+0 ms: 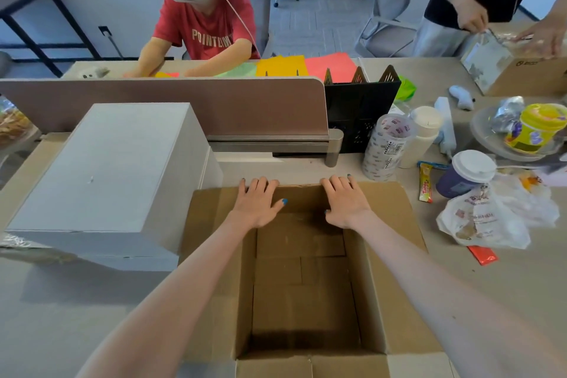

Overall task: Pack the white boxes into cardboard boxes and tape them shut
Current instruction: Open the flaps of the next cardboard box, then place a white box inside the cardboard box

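Beige desk (61, 316) is pretty cluttered: open cardboard box (395, 285) in the middle, white boxes (107, 169) stacked just left of it. Off right sit tape rolls (386, 147), a lidded cup (469, 172) and a plastic bag (491, 218).

Both palms are down on the far flap of the carton (395, 301), left hand (257, 202) and right hand (345, 202) side by side, fingers straight. The carton stands open on the surface (61, 316). White boxes (113, 169) are stacked just beside it on the left. On the right are a sleeve of tape (388, 144) and a lidded cup (466, 172).
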